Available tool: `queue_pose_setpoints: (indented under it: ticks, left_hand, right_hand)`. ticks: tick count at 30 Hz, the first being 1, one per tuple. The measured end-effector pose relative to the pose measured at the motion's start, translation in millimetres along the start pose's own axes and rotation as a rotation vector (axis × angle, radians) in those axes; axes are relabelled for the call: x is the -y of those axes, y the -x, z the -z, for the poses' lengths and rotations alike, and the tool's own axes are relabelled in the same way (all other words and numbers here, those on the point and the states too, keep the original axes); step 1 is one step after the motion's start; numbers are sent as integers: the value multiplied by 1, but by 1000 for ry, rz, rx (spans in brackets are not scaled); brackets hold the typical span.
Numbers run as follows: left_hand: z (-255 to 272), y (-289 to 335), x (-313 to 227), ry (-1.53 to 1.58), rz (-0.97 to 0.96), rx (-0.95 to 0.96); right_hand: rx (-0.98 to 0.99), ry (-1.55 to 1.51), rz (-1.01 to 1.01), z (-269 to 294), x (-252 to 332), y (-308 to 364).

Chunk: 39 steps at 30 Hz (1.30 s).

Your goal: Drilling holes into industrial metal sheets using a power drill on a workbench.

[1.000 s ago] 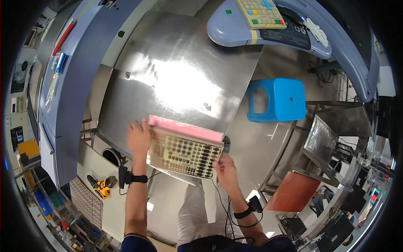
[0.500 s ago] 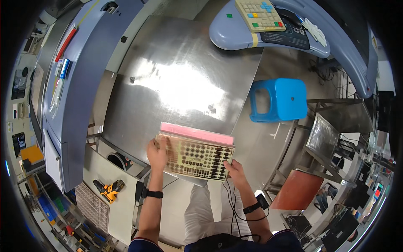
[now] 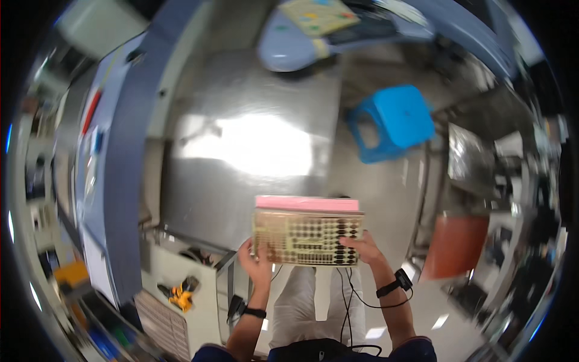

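A rectangular stack of flat panels (image 3: 307, 241) is held level in front of my body, over my legs. Its beige top face carries rows of dark round and oblong shapes, much like a circuit-board panel, and a pink layer (image 3: 307, 204) sticks out along the far edge. My left hand (image 3: 256, 260) is closed on the near left corner. At the right edge my right hand (image 3: 363, 247) grips the stack, its thumb lying on the top face. The fingers underneath are hidden. Straps with small dark devices circle both wrists, and cables hang between my forearms.
A shiny metal table (image 3: 205, 199) lies ahead. Right of it stands a blue plastic stool (image 3: 401, 117). A blue-grey machine with a keypad (image 3: 316, 17) fills the far side. At left, a yellow-black power tool (image 3: 181, 294) rests on a pale surface; a reddish-brown board (image 3: 455, 244) leans at right.
The panel stack and both hands have shifted right in the picture, and the stack now sits straighter. The whole view has turned, blurring the surroundings; the table and stool appear farther left.
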<state>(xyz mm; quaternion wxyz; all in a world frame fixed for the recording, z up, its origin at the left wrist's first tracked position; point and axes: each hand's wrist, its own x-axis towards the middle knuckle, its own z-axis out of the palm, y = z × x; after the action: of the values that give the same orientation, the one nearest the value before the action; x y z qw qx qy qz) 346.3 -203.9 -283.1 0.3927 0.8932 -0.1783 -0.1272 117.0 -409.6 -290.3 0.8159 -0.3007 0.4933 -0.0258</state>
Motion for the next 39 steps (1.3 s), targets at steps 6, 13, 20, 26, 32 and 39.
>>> queue_pose_setpoints:
  ticks: [6,13,20,26,32,39]
  left_hand:
    - [23,33,17,-38,-110,156]
    - [-30,103,18,-34,-205,638]
    - [-85,168,-15,-168,-332,923]
    - [-117,241,3,-191,-77,1088]
    - [-144,311,6,-255,24,1122]
    - [-125,329,-15,-441,133,1030]
  right_hand:
    - [-266,-169,248,35,-70,77]
    - [-917,-615,242,120,-177,231]
    - [-1516,-522,4,308,-288,261]
    - [-1470,-817,340,465,-269,282]
    - [-1018,-1487,1001,584,-243,228]
    - [-1078,-1540,930,602,-208,185]
